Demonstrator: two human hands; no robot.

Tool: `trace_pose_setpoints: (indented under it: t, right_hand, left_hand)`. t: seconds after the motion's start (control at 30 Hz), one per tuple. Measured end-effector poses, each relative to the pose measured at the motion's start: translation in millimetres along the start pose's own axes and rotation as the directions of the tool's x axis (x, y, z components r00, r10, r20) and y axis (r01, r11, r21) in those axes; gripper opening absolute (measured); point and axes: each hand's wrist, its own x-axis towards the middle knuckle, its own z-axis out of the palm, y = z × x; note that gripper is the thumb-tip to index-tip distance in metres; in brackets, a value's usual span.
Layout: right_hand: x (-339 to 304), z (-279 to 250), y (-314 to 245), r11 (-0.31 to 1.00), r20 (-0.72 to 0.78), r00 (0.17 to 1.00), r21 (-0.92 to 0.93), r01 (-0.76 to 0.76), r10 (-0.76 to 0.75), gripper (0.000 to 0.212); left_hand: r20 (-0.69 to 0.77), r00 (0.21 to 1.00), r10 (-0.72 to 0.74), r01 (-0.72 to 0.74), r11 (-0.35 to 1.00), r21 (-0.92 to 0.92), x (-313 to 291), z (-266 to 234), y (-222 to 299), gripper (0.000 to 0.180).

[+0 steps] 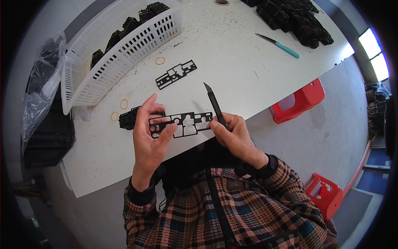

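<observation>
Between my two hands is a flat black plastic frame [189, 132] with several cut-outs, held over the table's near edge. My left hand [150, 135] grips its left end, the thumb across the front. The fingers of my right hand [237, 139] close around a black-handled knife [213, 103], its blade pointing up and away from me; the thumb of that hand also meets the frame's right end. A similar black frame [175, 74] lies flat farther back on the table. Beside my left hand sits a stack of black parts [129, 118], partly hidden behind it.
A white slatted basket [124, 56] with black parts stands at the left. Yellow rubber bands [160, 61] and dark scraps lie on the white table [232, 54]. A turquoise-handled knife [286, 50] and piled black parts [292, 20] are at the right back. Red stools [300, 101] stand beyond the edge.
</observation>
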Motion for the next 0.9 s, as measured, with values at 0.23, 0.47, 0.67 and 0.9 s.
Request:
trace_pose_setpoints:
  t: [0.23, 0.47, 0.67, 0.9]
  right_hand:
    - [1.3, -0.5, -3.6, 0.999, 0.022, 1.000, -0.033, 0.014, -0.014, 0.021]
    - [-3.2, 10.8, 5.6, 0.988, -0.214, 0.970, 0.085, 0.132, -0.112, 0.017]
    - [0.5, 20.9, 18.5, 0.992, -0.140, 0.983, 0.030, 0.125, -0.119, 0.017]
    - [-11.4, 16.1, 1.8, 0.995, -0.143, 0.985, -0.028, 0.096, -0.099, 0.023]
  left_hand:
    - [0.375, 0.849, 0.371, -0.527, 0.582, 0.619, -3.3, -10.1, 12.4, 0.072]
    - [0.032, 0.998, 0.053, -0.052, 0.998, -0.030, -12.1, -8.2, 5.6, 0.058]
    - [0.049, 0.994, -0.094, 0.105, 0.913, -0.394, -16.2, 4.2, 2.2, 0.029]
    - [0.024, 0.998, -0.049, 0.053, 0.985, -0.165, 2.0, 1.0, -5.4, 0.017]
